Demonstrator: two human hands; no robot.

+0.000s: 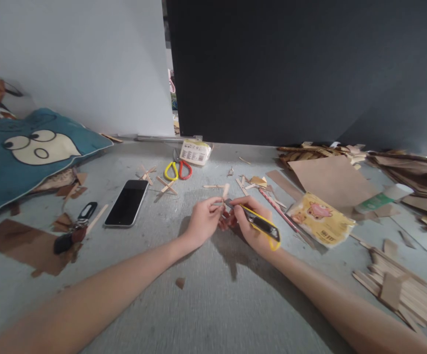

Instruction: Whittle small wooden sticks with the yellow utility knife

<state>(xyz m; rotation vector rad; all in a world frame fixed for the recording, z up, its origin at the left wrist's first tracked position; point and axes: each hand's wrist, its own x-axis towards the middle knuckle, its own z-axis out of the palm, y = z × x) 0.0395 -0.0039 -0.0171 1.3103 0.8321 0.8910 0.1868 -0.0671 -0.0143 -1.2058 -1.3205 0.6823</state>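
Observation:
Pinched in the fingers of my left hand [205, 221] is a short wooden craft stick [225, 191], its pale end pointing up and away. My right hand [253, 223] is wrapped round a yellow and black utility knife [261, 223]. The knife's tip meets the stick close to my left fingertips; the exact contact is too small to make out. Just beyond lies another thin stick [213, 186] on the grey table [198, 305]. Crossed stick pieces [167, 186] sit farther left, and cut scraps [248, 185] lie to the right of the held stick.
Left are a phone [128, 203], keys [73, 231], brown cardboard [25, 243] and a blue cushion [36, 152]. Scissors [178, 170] and a white packet [195, 152] lie ahead. Right are a red-striped pencil [277, 209], yellow packet [320, 219], glue stick [383, 197] and stacked sticks [401, 285].

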